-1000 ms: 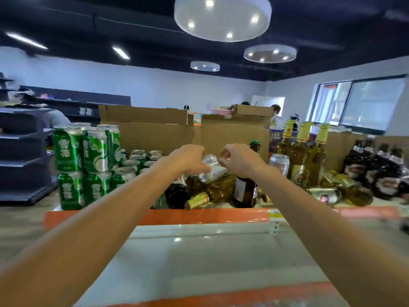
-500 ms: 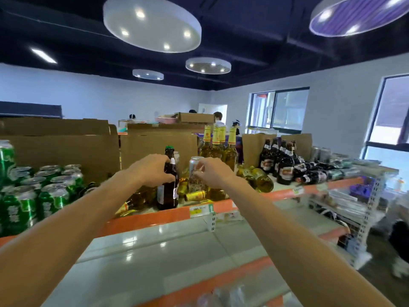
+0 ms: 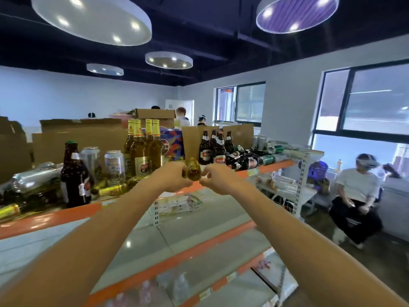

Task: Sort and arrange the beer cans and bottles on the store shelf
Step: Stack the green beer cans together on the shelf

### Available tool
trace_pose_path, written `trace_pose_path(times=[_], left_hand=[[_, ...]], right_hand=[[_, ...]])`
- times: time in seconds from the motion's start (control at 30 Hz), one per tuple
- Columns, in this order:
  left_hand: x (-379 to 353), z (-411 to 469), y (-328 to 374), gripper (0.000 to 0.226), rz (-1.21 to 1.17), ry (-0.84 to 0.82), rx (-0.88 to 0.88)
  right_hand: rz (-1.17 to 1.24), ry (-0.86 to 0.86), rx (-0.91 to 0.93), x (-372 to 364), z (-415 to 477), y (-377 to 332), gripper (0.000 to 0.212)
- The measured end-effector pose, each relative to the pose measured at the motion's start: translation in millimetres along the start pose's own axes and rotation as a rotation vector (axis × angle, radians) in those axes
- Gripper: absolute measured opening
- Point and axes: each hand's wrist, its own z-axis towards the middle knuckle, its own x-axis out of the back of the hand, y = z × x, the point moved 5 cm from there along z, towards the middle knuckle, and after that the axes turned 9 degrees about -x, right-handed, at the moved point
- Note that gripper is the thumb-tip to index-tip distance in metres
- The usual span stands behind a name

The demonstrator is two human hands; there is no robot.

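- Half a second earlier I had the left hand (image 3: 174, 177) on the dark brown glass bottle with the green cap (image 3: 74, 173) and the right hand (image 3: 218, 179) on the silver aluminium can (image 3: 114, 163). Both items then stood upright and released, well to the left of the left hand.
- Both hands had moved to a single olive-gold glass bottle (image 3: 192, 171), located directly between them. The left hand's fingers curled round its left side. The right hand pinched its lower right edge with curled fingertips.
- I judged that those two items were placed and that the next item was in hand. The likely destination was the group of upright gold glass bottles with yellow foil necks (image 3: 141, 151), just beyond and left of the left hand.
- The olive-gold glass bottle presented its round base towards the camera, so neck and label were hidden. The glass was translucent, glossy and slightly blurred. I could not tell whether it rested on the orange-edged shelf (image 3: 51, 218) or was lifted clear.
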Motion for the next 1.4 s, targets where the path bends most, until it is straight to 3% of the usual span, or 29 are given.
trace_pose_path(times=[0.13, 0.37, 0.57, 0.9, 1.2, 1.4], left_hand=[[-35.5, 43.3, 61.5, 0.064, 0.03, -0.016, -0.062], [-82.0, 112.6, 109.3, 0.068, 0.012, -0.049, -0.138], [-103.3, 190.5, 92.9, 0.057, 0.029, -0.034, -0.176], [-106.4, 318.4, 43.2, 0.061, -0.06, 0.005, -0.148], [-147.2, 397.9, 62.4, 0.06, -0.045, -0.045, -0.18], [-177.4, 469.3, 100.8, 0.058, 0.011, -0.042, -0.173]], right_hand=[[-0.014, 0.031, -0.104, 25.0, -9.1, 81.6, 0.037], [0.032, 0.035, -0.192, 11.6, 4.5, 166.0, 0.033], [0.024, 0.018, -0.191, -10.6, 75.0, 190.7, 0.034], [-0.073, 0.025, -0.157, -10.9, 195.4, 216.2, 0.031], [-0.038, 0.001, -0.183, -18.9, 257.3, 291.7, 0.034], [-0.042, 0.018, -0.173, 4.7, 295.0, 381.2, 0.034]])
